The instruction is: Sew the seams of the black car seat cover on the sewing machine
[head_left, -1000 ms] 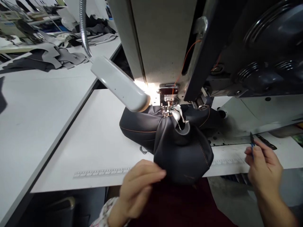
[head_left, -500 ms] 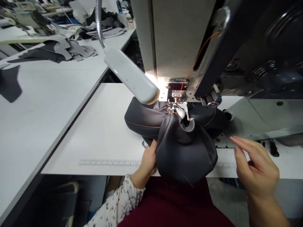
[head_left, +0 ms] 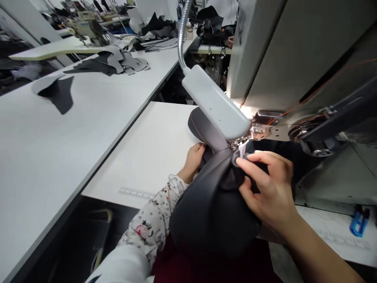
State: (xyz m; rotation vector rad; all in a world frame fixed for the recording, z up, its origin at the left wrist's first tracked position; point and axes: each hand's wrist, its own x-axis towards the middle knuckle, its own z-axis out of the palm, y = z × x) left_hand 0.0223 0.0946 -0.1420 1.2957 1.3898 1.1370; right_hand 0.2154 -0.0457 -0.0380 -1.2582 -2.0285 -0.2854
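A dark leather cover (head_left: 212,204) with orange stitching lies bunched under the presser foot (head_left: 246,143) of a big sewing machine (head_left: 294,67). My left hand (head_left: 193,159) grips the cover's left side, fingers tucked into its folds. My right hand (head_left: 269,188) pinches the gathered leather just below the needle, thumb and fingers closed on it. A floral sleeve covers my left forearm. The lower part of the cover hangs over the table edge toward my lap.
A white gooseneck lamp (head_left: 215,102) hangs over the work and hides part of the needle area. A ruler strip (head_left: 137,192) is on the table edge. Blue snips (head_left: 357,224) lie at right. Grey and black cut pieces (head_left: 118,63) lie on the long table (head_left: 59,129) at left.
My right hand moved left from the table's right side and closed on the leather by the needle. The left hand slid up along the cover. The view shifted right and closer.
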